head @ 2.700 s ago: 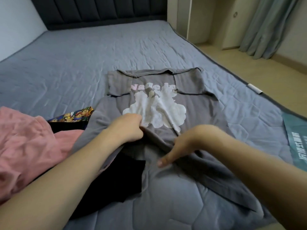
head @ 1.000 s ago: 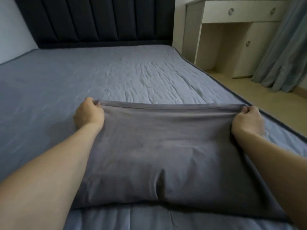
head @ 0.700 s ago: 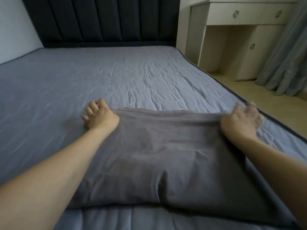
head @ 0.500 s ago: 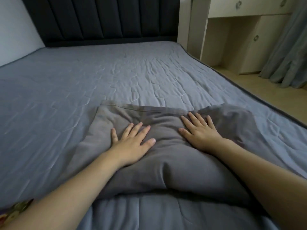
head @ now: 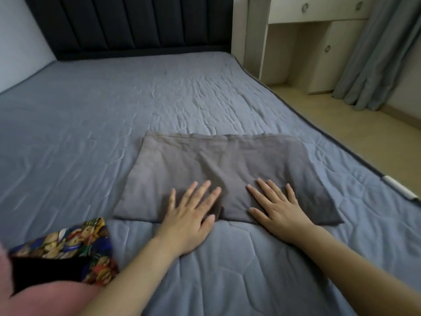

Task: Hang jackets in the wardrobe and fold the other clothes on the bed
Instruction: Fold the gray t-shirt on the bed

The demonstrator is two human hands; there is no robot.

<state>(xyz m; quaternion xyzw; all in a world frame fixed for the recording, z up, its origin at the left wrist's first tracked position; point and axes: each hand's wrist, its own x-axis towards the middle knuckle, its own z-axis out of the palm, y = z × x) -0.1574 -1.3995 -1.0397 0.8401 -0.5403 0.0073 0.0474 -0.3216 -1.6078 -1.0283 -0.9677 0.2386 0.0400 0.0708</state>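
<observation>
From the head view, the folded grey shirt (head: 218, 176) lies flat on the bed (head: 114, 124), its long axis running left to right, parallel to the headboard (head: 136, 26). Both hands are released, fingers straight: the left hand (head: 191, 217) and right hand (head: 278, 206) press the shirt's edge farthest from the headboard.

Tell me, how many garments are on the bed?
3, maybe more hidden: a folded grey shirt under both hands, a colourful printed piece at lower left, and a pink one in the corner.

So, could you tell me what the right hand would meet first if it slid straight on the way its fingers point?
Only more of the grey shirt it lies on, then bare bed; the headboard seems far beyond.
</observation>
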